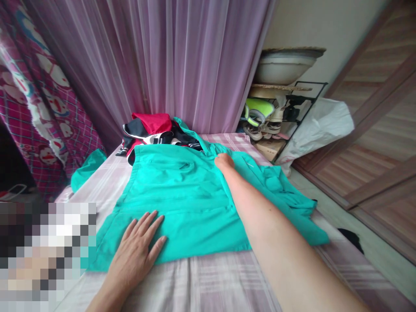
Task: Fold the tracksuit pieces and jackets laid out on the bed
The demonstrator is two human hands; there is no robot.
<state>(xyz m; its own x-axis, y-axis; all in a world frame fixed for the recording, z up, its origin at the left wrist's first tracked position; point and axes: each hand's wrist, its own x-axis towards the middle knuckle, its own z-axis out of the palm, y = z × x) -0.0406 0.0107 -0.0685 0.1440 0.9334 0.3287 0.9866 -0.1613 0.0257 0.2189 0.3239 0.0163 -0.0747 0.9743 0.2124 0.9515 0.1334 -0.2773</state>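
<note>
A turquoise jacket [182, 190] lies spread over the bed, with wrinkles and a zipped pocket showing near its upper middle. My left hand [139, 242] rests flat on the jacket's near left part, fingers apart. Farther away, my right hand [224, 161] is closed on the jacket's fabric near the collar, at the front edge. One sleeve reaches back toward the curtain; another part of the jacket hangs over the bed's left side. The right portion of the jacket is bunched, and my forearm hides some of it.
Red, black and white clothing [151, 130] is heaped behind the jacket. The plaid sheet [201, 286] covers the bed. Purple curtains [182, 65] hang at the back. At right stand a shoe rack [312, 104] with a basin [286, 65], a white plastic bag [321, 125] and a wooden wardrobe [373, 130].
</note>
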